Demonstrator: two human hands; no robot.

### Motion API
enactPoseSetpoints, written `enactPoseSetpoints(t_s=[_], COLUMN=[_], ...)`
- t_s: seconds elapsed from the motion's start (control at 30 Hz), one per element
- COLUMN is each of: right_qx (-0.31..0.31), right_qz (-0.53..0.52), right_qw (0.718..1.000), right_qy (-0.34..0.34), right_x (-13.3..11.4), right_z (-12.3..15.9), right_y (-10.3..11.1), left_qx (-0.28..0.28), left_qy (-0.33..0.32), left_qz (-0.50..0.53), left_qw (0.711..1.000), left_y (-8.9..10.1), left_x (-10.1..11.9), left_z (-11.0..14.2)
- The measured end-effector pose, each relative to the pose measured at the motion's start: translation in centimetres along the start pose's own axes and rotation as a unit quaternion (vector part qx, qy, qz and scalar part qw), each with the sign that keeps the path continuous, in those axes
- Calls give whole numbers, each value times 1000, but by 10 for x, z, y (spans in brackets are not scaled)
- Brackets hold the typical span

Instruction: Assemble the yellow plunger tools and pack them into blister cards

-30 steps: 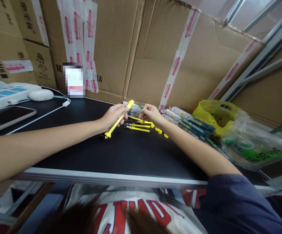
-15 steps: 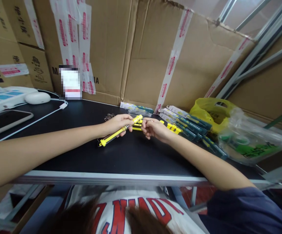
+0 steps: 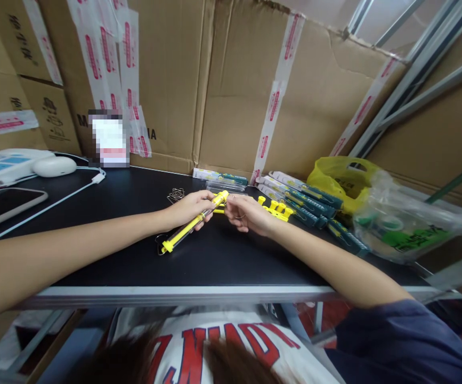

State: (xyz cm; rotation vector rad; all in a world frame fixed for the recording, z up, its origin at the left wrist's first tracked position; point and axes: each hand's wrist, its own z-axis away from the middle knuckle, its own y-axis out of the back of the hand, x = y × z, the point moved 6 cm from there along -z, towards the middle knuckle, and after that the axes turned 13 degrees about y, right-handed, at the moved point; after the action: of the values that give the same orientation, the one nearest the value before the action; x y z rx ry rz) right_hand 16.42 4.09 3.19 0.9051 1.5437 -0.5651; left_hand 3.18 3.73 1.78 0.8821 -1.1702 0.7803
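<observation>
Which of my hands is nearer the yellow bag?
Right. Your right hand is left of the yellow bag, apart from it; your left hand is farther left, holding a yellow-ended tube.

L hand (image 3: pixel 191 208), R hand (image 3: pixel 251 214) close tog., curled

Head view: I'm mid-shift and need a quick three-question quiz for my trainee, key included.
1. The left hand grips: A) the phone; B) a yellow-and-clear tube; C) the power strip.
2. True or false: in this view, the yellow plastic bag sits left of the clear plastic bag.
3. Fill in the colour: the small parts just beside the right hand are ____.

Key: 1. B; 2. True; 3. Yellow.
</observation>
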Motion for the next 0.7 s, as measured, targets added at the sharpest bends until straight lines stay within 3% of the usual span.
enactPoseSetpoints(t_s=[0.2,0.43,0.53,0.6,0.7], right_qx=[25,-18,-28,-24,-18], right_qz=[122,177,208,256,367], right_qw=[990,983,975,959,913], right_qy=[60,35,68,118,176], right_x=[-8,-3,-2,-6,-17], right_z=[0,-2,-3,-2,1], right_y=[5,9,10,10,7], left_qx=[-15,22,13,6,6], left_qy=[-1,-6,2,3,1], left_qz=[13,53,53,48,42], left_qw=[1000,998,998,999,999], left_y=[-4,1,0,-1,-2], left_x=[-1,1,-3,-4,-4], left_z=[1,2,0,-1,-1])
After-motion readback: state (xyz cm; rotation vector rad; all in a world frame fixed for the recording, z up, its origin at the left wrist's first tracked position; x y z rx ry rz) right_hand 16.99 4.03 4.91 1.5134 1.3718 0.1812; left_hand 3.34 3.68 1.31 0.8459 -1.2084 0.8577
